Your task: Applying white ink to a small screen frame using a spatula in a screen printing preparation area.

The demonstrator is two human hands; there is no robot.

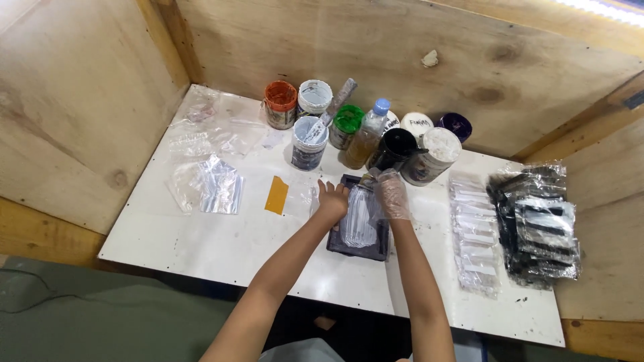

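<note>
Both forearms bare, reaching forward from bottom edge of frame, converging toward centre. Left hand (332, 199) bare, palm down, fingers spread slightly and pressed flat, wrist straight. Right hand (391, 193) in thin clear glove, fingers curled loosely downward, thumb side turned toward left hand. Hands just beside each other, not touching. Right forearm runs nearly vertical in frame; left forearm angles in from lower left.

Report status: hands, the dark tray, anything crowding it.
Left hand bare, pressing dark tray at its left edge. Right hand in clear glove, working white paint on tray. Paint jars crowd close behind; none on tray.
</note>
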